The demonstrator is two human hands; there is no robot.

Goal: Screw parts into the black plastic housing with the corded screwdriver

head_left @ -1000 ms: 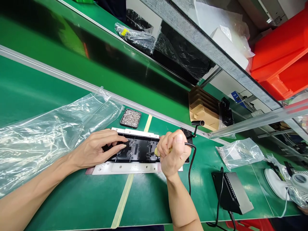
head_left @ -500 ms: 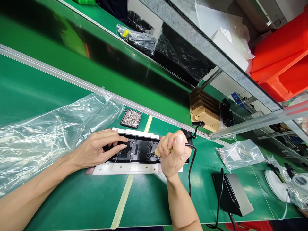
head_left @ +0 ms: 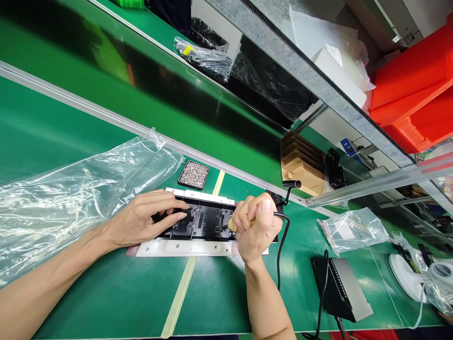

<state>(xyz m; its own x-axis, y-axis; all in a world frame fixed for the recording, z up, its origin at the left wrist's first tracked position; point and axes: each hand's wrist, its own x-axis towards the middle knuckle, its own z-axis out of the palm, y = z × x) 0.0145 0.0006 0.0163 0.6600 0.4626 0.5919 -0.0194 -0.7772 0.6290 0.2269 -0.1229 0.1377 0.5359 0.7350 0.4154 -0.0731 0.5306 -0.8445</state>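
Observation:
My right hand is wrapped round the yellow handle of a soldering iron with a black cord. Its dark tip points left, down into a long black plastic housing. Ribs and small round posts line the inside of that part. White fixture rails flank the housing along its near and far sides. Over the housing's left end lies my left hand, fingers stretched and thumb apart from the forefinger, resting on the part. The right end of the housing is partly hidden behind my right hand.
A small black tray full of tiny metal pieces sits behind the fixture. Clear plastic sheeting covers the left. An iron holder stands behind my right hand. At right are a black control box, a plastic bag and cables.
Both hands, the soldering iron and the housing keep almost the same positions. The whole view has shifted very slightly.

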